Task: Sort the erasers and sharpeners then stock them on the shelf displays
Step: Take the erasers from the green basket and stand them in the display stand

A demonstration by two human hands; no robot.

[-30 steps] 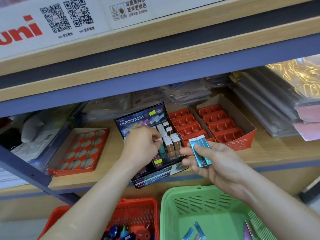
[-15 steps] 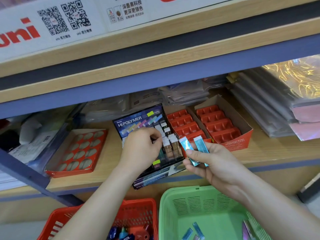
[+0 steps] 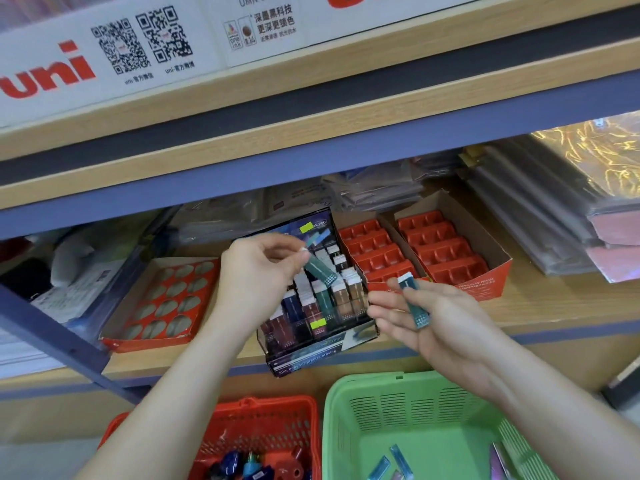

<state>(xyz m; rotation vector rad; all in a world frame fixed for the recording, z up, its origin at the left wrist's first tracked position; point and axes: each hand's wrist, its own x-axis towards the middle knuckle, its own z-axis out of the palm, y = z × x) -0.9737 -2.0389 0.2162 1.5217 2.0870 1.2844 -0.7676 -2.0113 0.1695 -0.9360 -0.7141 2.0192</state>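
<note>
View from above a person's two forearms, reaching toward a wooden shop shelf [image 3: 554,306]. The left hand [image 3: 259,271] hovers over a black eraser display [image 3: 304,358] that stands at the shelf's front edge. Its thumb and fingertips pinch the white end of a slim teal eraser [image 3: 320,270]. This eraser slants down to the right, its lower end just above the rows of upright erasers [image 3: 348,289] standing in the display (brown, dark blue, maroon and teal sleeves). The right hand [image 3: 446,323] is held palm up just to the right of the display, fingers loosely curled. It grips a second teal eraser [image 3: 415,306] between thumb and fingers, white end pointing away from the person. The two hands are near each other but apart.

Behind the right hand sit two cardboard boxes [image 3: 491,233] side by side, each lined with a red compartment tray. To the left of the display lies a flat red tray with round holes [image 3: 166,299]. Stacks of plastic-wrapped sheets [image 3: 533,216] fill the right side of the shelf. Above it runs a white sign [image 3: 52,74] with red "uni" lettering and two QR codes.

Below the shelf, two baskets stand side by side. A green basket [image 3: 408,407] under the right arm has a few loose teal erasers [image 3: 391,460] on its floor. A red basket [image 3: 263,424] under the left arm holds blue and red sharpeners [image 3: 242,467]
</note>
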